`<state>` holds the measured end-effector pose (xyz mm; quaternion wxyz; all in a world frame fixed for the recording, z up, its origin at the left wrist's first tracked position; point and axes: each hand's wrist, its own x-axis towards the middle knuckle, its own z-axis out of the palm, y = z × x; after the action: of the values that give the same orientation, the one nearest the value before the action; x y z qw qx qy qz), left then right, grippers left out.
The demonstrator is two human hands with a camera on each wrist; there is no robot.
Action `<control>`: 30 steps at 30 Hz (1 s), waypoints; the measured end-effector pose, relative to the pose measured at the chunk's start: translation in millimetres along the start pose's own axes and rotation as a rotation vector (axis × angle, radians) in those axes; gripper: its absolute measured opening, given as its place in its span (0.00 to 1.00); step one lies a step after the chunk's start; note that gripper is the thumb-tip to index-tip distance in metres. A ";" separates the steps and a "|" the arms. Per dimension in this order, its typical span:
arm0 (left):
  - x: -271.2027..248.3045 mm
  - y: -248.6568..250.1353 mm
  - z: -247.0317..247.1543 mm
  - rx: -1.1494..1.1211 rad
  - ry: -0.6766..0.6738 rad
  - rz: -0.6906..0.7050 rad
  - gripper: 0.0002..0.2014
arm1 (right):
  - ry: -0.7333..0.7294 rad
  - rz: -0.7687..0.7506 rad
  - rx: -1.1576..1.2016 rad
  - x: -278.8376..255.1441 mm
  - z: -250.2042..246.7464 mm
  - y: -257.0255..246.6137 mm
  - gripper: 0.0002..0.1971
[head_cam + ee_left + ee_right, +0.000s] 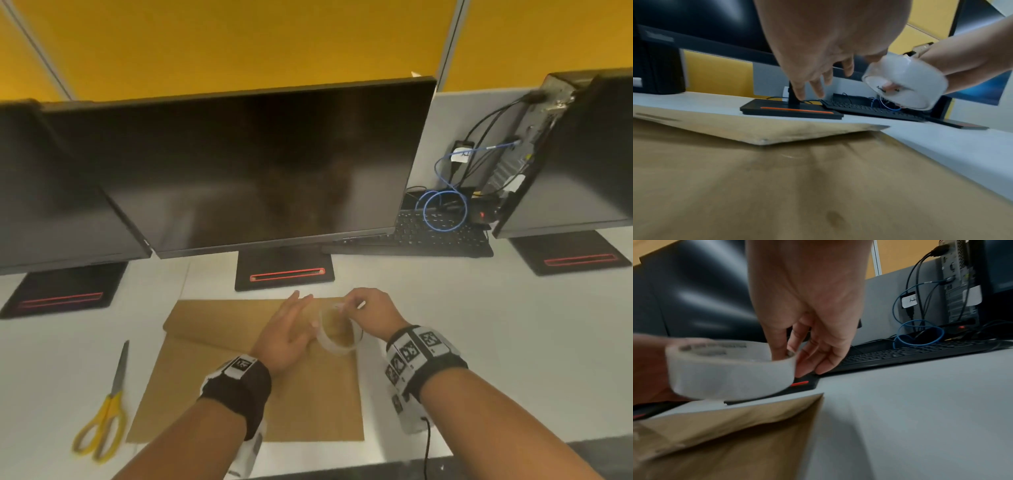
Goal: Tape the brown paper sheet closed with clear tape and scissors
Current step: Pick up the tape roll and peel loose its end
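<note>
The brown paper sheet (222, 394) (797, 194) (735, 443) lies flat on the white desk (479, 342), its upper part folded down as a flap. Just above the sheet's far right part, my right hand (373, 311) (807, 296) pinches the rim of the clear tape roll (325, 342) (906, 81) (731, 373), thumb inside and fingers outside. My left hand (287, 329) (818, 48) hovers over the paper right beside the roll with its fingers straight and spread. Yellow-handled scissors (106, 418) lie closed on the desk left of the sheet.
Three dark monitors stand along the back; the middle one's stand base (284, 270) sits just beyond the paper. A black keyboard (438, 236) with a coiled blue cable (445, 212) lies at the back right. The desk's front edge runs close below the sheet.
</note>
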<state>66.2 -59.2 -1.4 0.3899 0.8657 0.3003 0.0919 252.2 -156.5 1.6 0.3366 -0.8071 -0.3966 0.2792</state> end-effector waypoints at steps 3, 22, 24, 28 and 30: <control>-9.5 -0.2 -20.3 -0.237 0.021 0.000 0.30 | -0.024 0.008 0.072 9.8 12.4 -23.1 0.04; -16.6 -29.9 -93.7 -1.031 0.246 -0.421 0.14 | -0.198 -0.031 0.407 7.0 58.1 -101.1 0.15; -14.0 -36.2 -99.0 -1.012 0.245 -0.470 0.16 | -0.186 -0.052 0.412 4.9 62.5 -105.4 0.13; -13.1 -47.1 -105.5 -0.913 0.282 -0.522 0.16 | -0.245 -0.101 0.399 1.8 71.1 -114.6 0.12; -13.5 -48.9 -110.8 -0.928 0.270 -0.580 0.19 | -0.265 -0.130 0.382 -0.6 74.7 -120.1 0.09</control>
<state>-10.1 26.7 39.2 0.6971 0.4660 0.5013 0.2136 144.0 -77.9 47.4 0.4455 -0.6580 -0.4283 0.4302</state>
